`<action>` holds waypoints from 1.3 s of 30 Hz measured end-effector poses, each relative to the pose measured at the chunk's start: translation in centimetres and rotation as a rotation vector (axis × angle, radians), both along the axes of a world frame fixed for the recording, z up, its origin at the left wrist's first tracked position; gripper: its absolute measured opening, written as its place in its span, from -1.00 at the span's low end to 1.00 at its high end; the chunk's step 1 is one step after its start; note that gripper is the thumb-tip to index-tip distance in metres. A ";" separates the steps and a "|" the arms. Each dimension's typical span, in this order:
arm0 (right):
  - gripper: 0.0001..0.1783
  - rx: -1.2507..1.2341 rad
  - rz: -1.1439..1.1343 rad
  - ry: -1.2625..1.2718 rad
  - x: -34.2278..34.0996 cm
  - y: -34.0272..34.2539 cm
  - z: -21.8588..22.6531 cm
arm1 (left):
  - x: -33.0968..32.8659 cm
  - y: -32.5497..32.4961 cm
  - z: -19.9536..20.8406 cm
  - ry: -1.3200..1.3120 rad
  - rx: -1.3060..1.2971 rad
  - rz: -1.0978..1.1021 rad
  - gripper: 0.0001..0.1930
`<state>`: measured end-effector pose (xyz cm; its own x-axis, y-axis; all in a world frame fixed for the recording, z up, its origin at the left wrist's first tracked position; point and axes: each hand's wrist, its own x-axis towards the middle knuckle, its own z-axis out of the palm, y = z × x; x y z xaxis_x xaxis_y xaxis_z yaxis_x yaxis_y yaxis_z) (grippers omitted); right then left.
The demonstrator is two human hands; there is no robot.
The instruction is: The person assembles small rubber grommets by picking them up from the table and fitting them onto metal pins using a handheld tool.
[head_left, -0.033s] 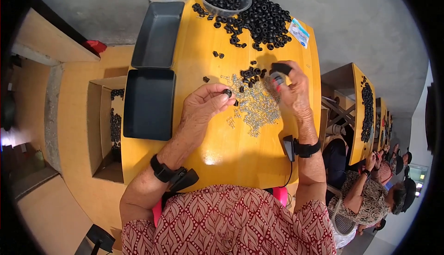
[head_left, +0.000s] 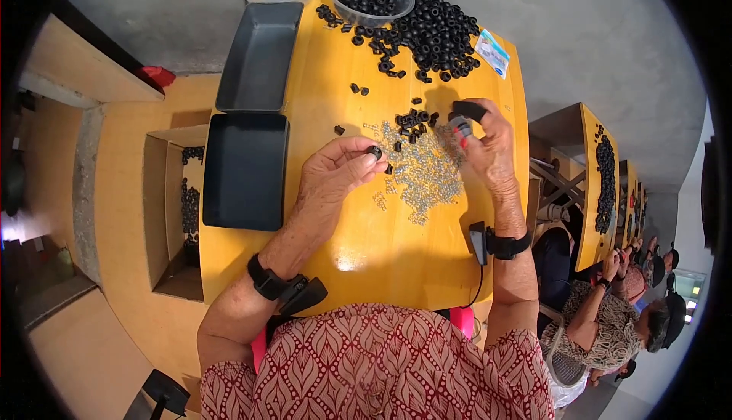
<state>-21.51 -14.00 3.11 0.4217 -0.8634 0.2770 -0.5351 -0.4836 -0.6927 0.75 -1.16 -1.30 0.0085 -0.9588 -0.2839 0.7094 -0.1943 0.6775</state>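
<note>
Left hand [head_left: 335,167] grip pinches a black part [head_left: 373,152]. Right hand [head_left: 492,148] grip wraps a black-and-red tool [head_left: 460,128] near silver bits [head_left: 427,180].

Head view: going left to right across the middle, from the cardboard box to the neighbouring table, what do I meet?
Cardboard box, nearer black tray, left hand, small shiny pieces, right hand, neighbouring table.
</note>
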 end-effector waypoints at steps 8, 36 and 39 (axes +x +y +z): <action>-0.76 -0.019 -0.281 -0.402 -4.9 -2.7 3.1 | 0.2 0.1 0.7 -0.033 0.013 0.006 -0.80; -0.83 -0.277 0.198 0.542 5.0 -3.0 -0.4 | 0.2 0.0 0.4 -0.051 -0.007 -0.012 -0.79; -0.83 -0.279 0.190 0.563 5.4 -2.9 -0.4 | 0.2 0.0 0.7 -0.059 0.002 0.005 -0.81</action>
